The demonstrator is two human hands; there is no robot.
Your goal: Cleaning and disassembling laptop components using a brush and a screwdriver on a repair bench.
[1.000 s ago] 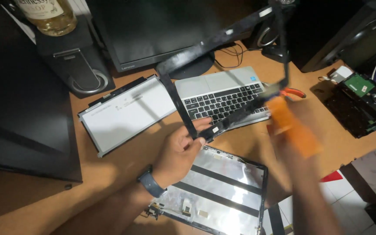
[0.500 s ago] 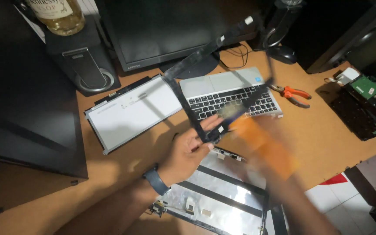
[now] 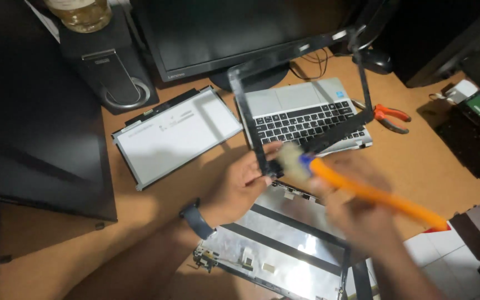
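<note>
Pinching black screen bezel (image 3: 301,89) at its lower corner with left hand (image 3: 240,183), blurred right hand (image 3: 356,214) gripping orange-handled brush (image 3: 362,189) against that edge, above laptop keyboard base (image 3: 306,116)

The bezel (image 3: 306,94) is standing raised above the keyboard base (image 3: 306,116), with the monitor (image 3: 240,33) sitting behind both. The panel (image 3: 176,136) is lying left of the base, and the pliers (image 3: 391,118) are lying right of it. The lid (image 3: 284,244) is lying in front, under the hands. The speaker (image 3: 106,61) is standing behind the panel.
</note>
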